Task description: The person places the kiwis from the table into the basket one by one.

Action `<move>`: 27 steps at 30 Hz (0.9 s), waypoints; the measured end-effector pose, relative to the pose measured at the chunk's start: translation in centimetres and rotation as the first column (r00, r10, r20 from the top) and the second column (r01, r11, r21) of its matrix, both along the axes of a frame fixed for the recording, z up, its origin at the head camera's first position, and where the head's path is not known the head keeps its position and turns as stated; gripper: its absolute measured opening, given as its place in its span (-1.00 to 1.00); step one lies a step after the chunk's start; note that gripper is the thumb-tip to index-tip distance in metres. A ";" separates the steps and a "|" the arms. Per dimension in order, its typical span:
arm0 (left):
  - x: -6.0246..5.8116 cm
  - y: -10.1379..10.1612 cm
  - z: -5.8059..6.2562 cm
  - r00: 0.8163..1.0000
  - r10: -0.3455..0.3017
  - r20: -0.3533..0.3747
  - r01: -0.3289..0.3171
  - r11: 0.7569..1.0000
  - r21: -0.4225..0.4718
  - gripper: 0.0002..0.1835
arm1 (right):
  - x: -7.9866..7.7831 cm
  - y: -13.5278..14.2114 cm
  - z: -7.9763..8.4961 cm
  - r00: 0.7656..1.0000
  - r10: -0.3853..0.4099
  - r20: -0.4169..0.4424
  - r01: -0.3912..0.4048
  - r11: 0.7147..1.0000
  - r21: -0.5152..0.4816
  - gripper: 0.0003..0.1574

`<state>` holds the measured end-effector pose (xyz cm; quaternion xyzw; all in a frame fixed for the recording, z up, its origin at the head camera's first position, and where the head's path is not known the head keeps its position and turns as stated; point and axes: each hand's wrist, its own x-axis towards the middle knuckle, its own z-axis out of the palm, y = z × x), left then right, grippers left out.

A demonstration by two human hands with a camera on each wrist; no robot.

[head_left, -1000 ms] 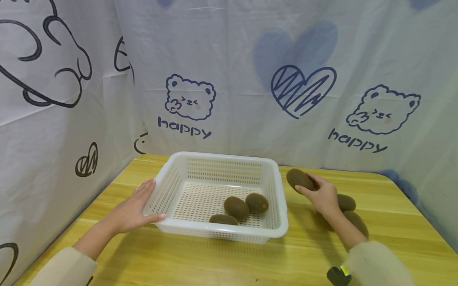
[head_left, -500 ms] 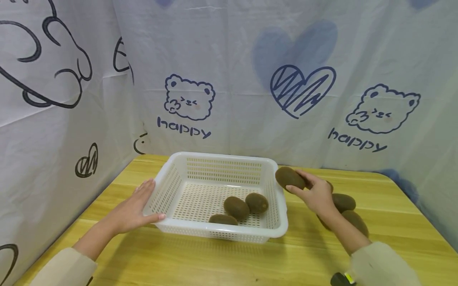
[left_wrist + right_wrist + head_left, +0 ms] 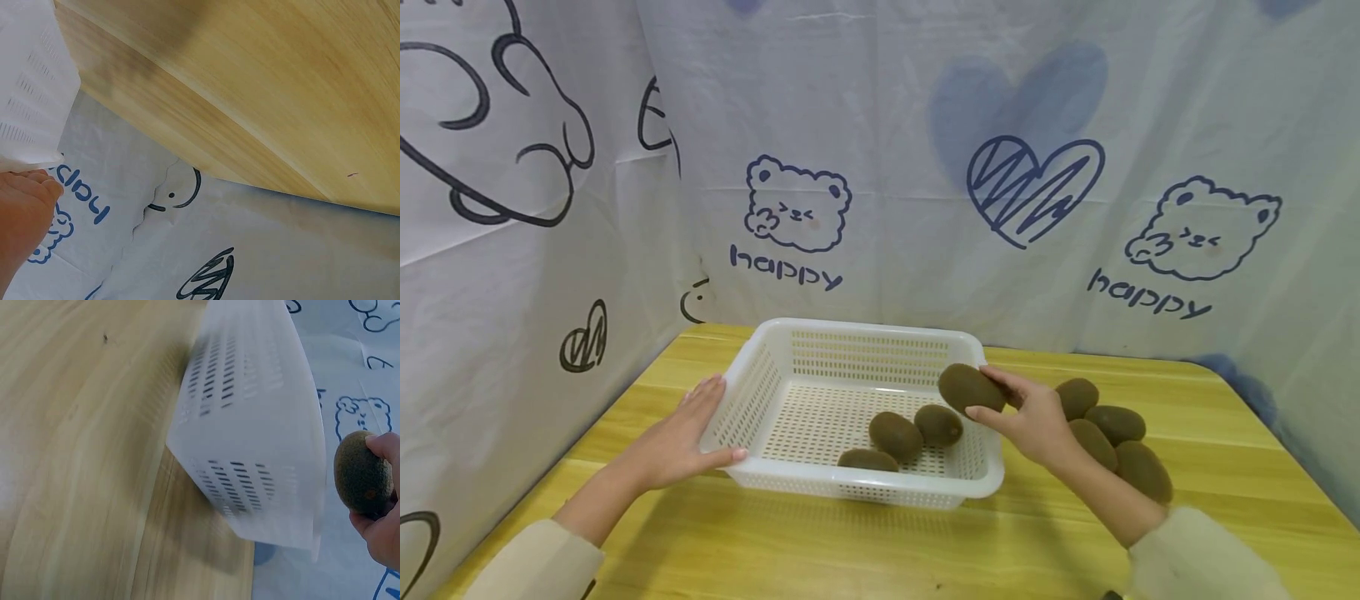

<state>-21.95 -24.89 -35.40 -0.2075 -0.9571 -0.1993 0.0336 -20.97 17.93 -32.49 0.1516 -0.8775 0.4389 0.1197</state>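
Your right hand pinches a kiwifruit; better lower it gently (your left hand, spread, touches the plastic basket).

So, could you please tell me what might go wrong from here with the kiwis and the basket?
The kiwi in the right hand could slip and bruise one of the three kiwis in the white basket. If the left hand touching the basket pushes, it might slide. The four kiwis on the table are rounded and could roll if bumped.
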 end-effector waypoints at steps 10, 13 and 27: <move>0.0 0.0 -0.1 1.000 -0.002 0.000 0.002 1.000 0.004 0.12 | 0.4 -2.8 -0.1 0.993 0.118 0.008 -0.118 0.992 -0.045 -0.32; -0.1 0.0 -0.1 1.000 -0.003 -0.004 0.003 1.000 0.003 0.12 | 0.3 -3.6 -0.1 0.989 0.147 0.004 -0.146 0.988 -0.052 -0.34; 0.0 0.0 0.0 1.000 -0.017 -0.017 0.017 1.000 0.010 0.11 | 0.2 -8.1 -0.2 0.975 0.219 0.039 -0.219 0.976 -0.019 -0.34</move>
